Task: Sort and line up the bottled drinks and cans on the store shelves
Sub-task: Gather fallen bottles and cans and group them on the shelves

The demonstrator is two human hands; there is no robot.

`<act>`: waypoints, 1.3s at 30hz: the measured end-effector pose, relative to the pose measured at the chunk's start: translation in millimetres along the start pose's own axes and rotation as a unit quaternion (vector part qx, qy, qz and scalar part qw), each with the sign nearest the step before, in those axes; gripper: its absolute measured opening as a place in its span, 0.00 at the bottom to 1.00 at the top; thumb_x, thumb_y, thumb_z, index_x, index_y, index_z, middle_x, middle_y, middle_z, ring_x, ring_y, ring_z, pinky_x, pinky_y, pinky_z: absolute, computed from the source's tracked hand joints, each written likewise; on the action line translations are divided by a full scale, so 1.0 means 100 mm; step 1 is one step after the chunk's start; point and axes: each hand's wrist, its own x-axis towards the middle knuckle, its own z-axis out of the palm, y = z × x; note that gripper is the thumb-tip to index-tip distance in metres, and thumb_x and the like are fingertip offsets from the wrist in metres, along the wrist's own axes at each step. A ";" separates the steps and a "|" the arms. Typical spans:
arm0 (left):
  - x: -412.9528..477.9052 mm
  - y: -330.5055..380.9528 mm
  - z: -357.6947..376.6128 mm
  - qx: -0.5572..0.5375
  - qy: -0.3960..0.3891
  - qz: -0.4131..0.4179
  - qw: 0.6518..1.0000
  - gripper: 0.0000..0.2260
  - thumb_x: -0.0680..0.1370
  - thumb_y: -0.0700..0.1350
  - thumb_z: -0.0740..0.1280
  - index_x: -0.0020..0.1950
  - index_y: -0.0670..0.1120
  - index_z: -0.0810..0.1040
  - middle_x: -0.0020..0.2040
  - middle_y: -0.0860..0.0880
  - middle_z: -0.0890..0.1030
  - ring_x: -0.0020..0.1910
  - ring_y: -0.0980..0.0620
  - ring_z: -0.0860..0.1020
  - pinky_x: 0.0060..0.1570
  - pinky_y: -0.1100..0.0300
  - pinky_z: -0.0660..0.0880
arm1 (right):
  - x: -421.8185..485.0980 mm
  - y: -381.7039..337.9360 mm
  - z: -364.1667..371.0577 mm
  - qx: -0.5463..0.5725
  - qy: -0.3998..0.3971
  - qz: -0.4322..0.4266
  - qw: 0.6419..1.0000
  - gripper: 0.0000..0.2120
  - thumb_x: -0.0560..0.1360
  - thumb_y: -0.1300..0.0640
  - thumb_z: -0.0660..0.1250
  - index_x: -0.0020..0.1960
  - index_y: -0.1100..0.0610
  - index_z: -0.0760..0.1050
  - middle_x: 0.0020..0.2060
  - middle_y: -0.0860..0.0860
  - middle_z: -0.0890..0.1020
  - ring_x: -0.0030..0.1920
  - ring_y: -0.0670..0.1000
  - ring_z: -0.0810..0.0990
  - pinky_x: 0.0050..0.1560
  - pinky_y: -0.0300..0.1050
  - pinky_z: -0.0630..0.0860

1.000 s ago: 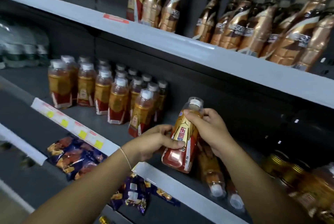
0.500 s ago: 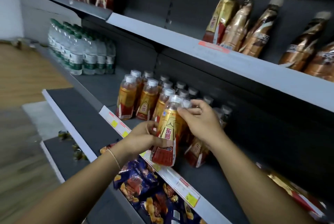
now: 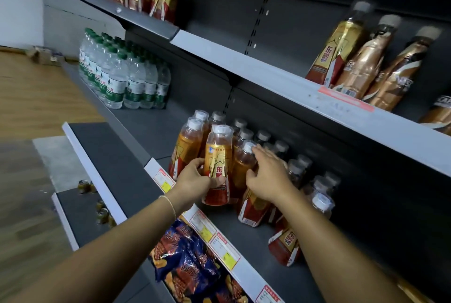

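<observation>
While the left hand [image 3: 195, 181] grips the clear plastic, gold-and-red-labelled drink bottle [image 3: 218, 163] near the grey metal shelf's [image 3: 251, 249] front edge and the right hand [image 3: 268, 177] spreads loose fingers over a neighbouring bottle [image 3: 244, 166], a careless shove could topple the packed row [image 3: 266, 136] behind.

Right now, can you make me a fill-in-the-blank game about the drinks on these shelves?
1. The left hand holds a gold-labelled ____.
2. The water bottles have ____ caps.
3. The snack bags lie on the shelf ____ the held drink.
4. The right hand touches the white ____ of another bottle.
Missing words: bottle; green; below; cap.
</observation>
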 end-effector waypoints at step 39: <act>-0.24 0.15 0.46 0.379 0.023 0.004 0.925 0.43 0.74 0.46 0.71 0.77 0.36 0.45 0.74 0.35 0.59 0.72 0.37 0.65 0.70 0.47 0.66 | -0.09 0.01 -0.04 -0.077 -0.032 -0.006 0.997 0.43 0.74 0.53 0.65 0.82 0.53 0.45 0.81 0.52 0.46 0.80 0.52 0.43 0.79 0.51 0.47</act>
